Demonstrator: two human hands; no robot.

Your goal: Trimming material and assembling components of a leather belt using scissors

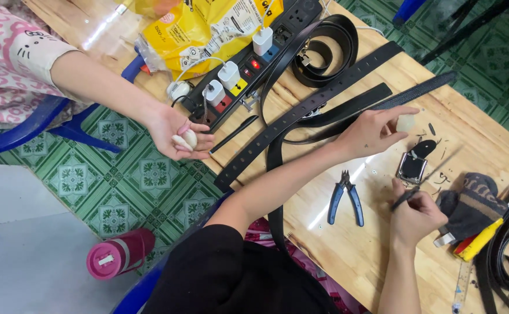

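The left hand (376, 129) reaches out over the wooden desk (347, 244), its fingers pinched around a small pale lump (406, 122) held just above the black belts (324, 104). The right hand (417, 214) is closed on a thin dark tool (404, 198), whose tip points toward a metal belt buckle (412, 167) lying between the two hands — just beyond the right hand, below the pale lump. Blue-handled pliers (345, 196) lie near the left forearm, and a dark rolled cloth (474, 200) sits to the right. Across the desk edge another person's hand (180, 135) holds a similar pale lump beside a power strip (248, 64).
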